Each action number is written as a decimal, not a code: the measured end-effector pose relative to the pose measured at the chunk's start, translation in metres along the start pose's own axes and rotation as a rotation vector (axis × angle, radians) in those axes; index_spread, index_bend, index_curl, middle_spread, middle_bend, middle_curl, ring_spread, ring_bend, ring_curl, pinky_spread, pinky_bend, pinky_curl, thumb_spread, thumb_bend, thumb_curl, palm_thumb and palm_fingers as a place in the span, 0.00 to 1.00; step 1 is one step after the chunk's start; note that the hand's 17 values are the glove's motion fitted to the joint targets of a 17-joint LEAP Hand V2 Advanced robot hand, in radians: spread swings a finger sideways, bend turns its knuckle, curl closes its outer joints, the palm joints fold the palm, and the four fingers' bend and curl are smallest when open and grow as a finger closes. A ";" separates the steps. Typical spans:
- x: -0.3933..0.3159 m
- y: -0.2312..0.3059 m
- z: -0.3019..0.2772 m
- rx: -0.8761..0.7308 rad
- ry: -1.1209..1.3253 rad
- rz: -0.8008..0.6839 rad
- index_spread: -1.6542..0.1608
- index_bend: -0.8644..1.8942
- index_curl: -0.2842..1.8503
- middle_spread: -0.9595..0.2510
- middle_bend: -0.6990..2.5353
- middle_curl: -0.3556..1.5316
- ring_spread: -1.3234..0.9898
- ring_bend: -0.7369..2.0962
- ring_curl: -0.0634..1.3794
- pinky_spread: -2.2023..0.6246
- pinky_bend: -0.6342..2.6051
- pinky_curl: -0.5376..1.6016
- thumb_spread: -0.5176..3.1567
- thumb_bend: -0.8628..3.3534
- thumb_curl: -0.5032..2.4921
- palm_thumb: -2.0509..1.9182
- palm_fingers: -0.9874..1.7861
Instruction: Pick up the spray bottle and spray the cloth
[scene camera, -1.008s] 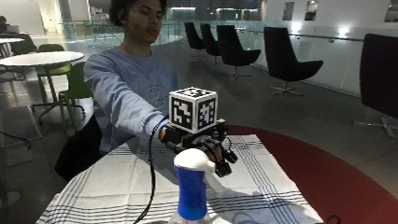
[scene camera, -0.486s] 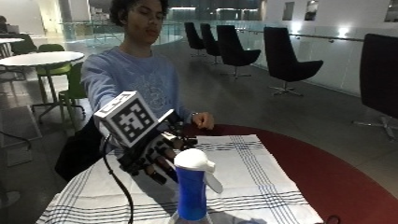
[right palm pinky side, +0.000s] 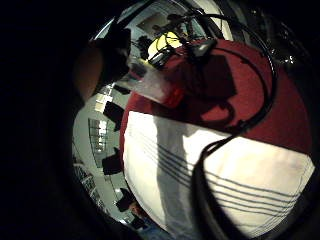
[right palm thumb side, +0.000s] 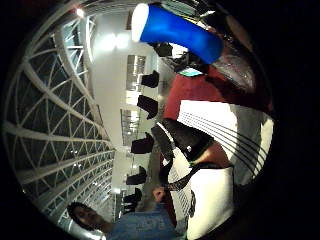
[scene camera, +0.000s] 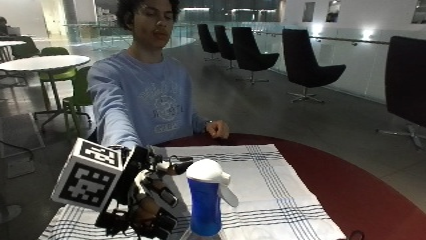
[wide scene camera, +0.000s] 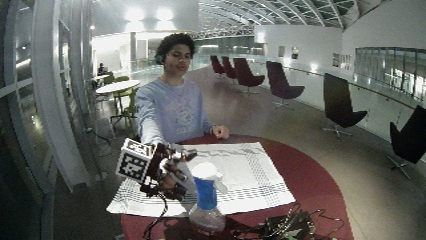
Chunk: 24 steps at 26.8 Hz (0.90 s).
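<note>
A round dark-red counter (scene camera: 373, 195) carries a white cloth (scene camera: 266, 185) with dark grid stripes, spread flat from the edge where a seated person in a light blue sweatshirt (scene camera: 150, 107) faces it across to the opposite edge. A spray bottle (scene camera: 205, 200) with a blue body and white trigger head stands upright at that far edge of the counter, on or just beside the cloth's border; which of the two cannot be told. The gloved right hand (scene camera: 150, 200) hovers just beside the bottle, fingers loosely spread and grasping nothing, a gap showing between them and the blue body. The thumb-side palm view shows the bottle (right palm thumb side: 175, 32) apart from the palm, over the cloth (right palm thumb side: 220, 130). The bare left hand (scene camera: 217, 130) rests curled on the counter's near edge by the person's chest.
</note>
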<state>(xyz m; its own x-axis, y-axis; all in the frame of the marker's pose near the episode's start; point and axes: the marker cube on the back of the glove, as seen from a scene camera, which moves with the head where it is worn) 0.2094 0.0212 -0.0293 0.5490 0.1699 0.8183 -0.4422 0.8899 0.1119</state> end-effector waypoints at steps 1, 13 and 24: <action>0.001 -0.007 0.002 -0.006 -0.004 0.010 0.70 0.35 0.23 0.75 0.31 0.38 0.56 0.42 0.26 0.83 0.30 0.41 0.43 0.20 0.25 0.65 0.58; -0.003 -0.076 0.042 -0.017 -0.171 0.025 0.70 0.35 0.22 0.76 0.32 0.39 0.56 0.42 0.27 0.84 0.30 0.41 0.42 0.20 0.26 0.68 0.58; 0.008 -0.078 0.048 0.081 -0.173 -0.057 0.74 0.40 0.25 0.72 0.33 0.40 0.53 0.44 0.27 0.82 0.26 0.39 0.40 0.21 0.29 0.73 0.72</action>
<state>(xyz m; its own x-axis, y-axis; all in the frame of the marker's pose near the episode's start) 0.2144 -0.0666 -0.0044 0.4476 0.0391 0.8934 -0.4735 0.8578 0.1997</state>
